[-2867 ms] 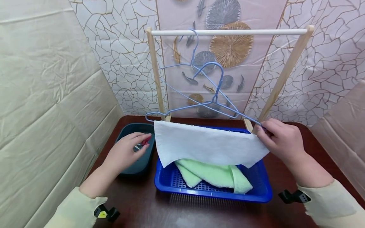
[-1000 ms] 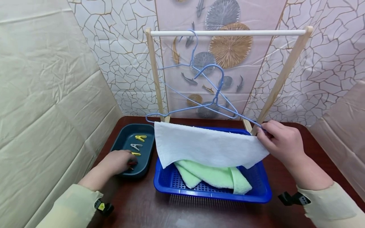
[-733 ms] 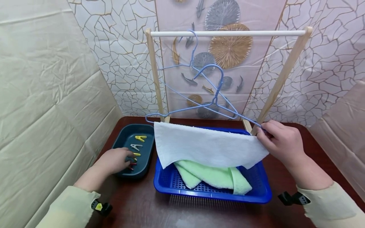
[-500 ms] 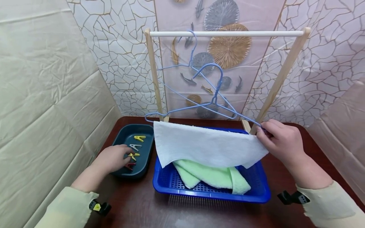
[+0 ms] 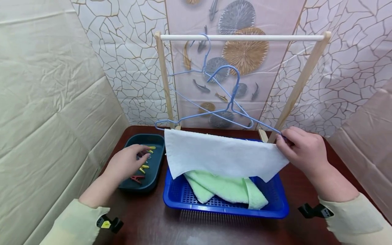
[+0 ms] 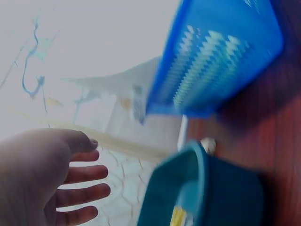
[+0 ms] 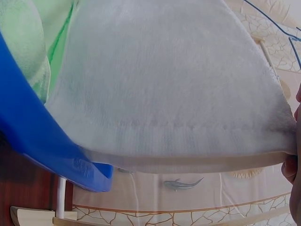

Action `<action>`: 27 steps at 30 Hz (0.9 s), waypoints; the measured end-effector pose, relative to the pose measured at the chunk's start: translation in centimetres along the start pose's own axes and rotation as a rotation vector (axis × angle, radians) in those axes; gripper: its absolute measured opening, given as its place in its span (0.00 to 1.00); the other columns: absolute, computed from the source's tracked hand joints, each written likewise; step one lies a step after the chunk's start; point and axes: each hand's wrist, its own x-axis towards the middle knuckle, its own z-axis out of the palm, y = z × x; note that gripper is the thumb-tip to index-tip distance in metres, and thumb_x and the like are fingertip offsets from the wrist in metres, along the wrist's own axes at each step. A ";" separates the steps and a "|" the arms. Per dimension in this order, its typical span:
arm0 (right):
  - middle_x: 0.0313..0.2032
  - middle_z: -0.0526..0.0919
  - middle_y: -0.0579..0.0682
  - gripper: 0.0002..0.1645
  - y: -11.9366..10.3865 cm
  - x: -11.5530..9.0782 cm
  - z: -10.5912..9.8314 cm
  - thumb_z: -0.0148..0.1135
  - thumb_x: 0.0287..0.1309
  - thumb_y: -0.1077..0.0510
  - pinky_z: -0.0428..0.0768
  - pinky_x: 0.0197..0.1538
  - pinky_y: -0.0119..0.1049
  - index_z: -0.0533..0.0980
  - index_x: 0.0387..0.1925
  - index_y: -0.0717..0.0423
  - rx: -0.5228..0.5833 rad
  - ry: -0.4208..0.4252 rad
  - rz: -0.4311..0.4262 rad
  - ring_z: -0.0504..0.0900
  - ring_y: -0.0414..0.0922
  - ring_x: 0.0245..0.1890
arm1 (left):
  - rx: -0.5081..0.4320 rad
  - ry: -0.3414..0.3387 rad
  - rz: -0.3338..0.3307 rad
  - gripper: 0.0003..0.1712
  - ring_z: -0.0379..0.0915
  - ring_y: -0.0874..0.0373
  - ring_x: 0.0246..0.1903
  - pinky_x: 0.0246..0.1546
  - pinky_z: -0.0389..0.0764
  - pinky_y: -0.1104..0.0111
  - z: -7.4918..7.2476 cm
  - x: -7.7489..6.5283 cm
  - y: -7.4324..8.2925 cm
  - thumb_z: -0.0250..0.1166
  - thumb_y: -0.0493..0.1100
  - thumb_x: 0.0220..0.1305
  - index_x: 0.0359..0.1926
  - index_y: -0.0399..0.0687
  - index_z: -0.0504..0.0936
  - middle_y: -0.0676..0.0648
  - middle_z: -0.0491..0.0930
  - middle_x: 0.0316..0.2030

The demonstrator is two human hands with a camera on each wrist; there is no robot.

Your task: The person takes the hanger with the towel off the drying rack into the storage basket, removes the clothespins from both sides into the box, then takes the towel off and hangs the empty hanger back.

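Observation:
My right hand pinches the right end of a blue clothes hanger, with the corner of a white towel beside its fingers. The towel hangs folded over the hanger's lower bar; the right wrist view shows its side edge up close. My left hand is over the dark green tray, fingers apart and holding nothing in the left wrist view. Inside the tray lie a red clothespin and a yellow clothespin. Another yellow clothespin and a grey one are partly hidden behind my fingers.
Under the white towel stands a blue basket with a light green towel in it. Behind rises a wooden rack with a white rod, where a second blue hanger hangs. Cloth-covered walls surround the dark red table.
My left hand moved down into the tray with the red clothespin, released it there, then moved up and away from it. My right hand keeps hold of the hanger.

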 end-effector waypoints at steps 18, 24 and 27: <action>0.16 0.69 0.44 0.22 -0.2 0.2 -0.3 0.46 0.63 0.48 0.64 0.14 0.30 0.72 0.17 0.53 -0.017 0.011 -0.005 0.60 0.36 0.14 | -0.433 0.118 -0.084 0.28 0.77 0.52 0.48 0.43 0.82 0.57 -1.0 0.9 7.0 0.60 0.64 0.67 0.59 0.55 0.77 0.51 0.81 0.48; 0.16 0.68 0.43 0.22 -0.3 0.2 -0.4 0.46 0.64 0.48 0.63 0.14 0.31 0.74 0.19 0.54 -0.027 0.020 -0.006 0.59 0.35 0.14 | -0.468 0.145 -0.100 0.23 0.78 0.54 0.43 0.38 0.82 0.61 -1.1 1.2 8.0 0.62 0.61 0.67 0.56 0.55 0.78 0.51 0.81 0.44; 0.16 0.68 0.44 0.23 -0.4 0.2 -0.5 0.46 0.64 0.48 0.63 0.14 0.32 0.76 0.21 0.56 -0.034 0.025 -0.003 0.60 0.36 0.14 | -0.473 0.166 -0.103 0.20 0.78 0.54 0.40 0.37 0.81 0.60 -1.2 1.2 8.2 0.61 0.59 0.69 0.55 0.54 0.79 0.51 0.82 0.43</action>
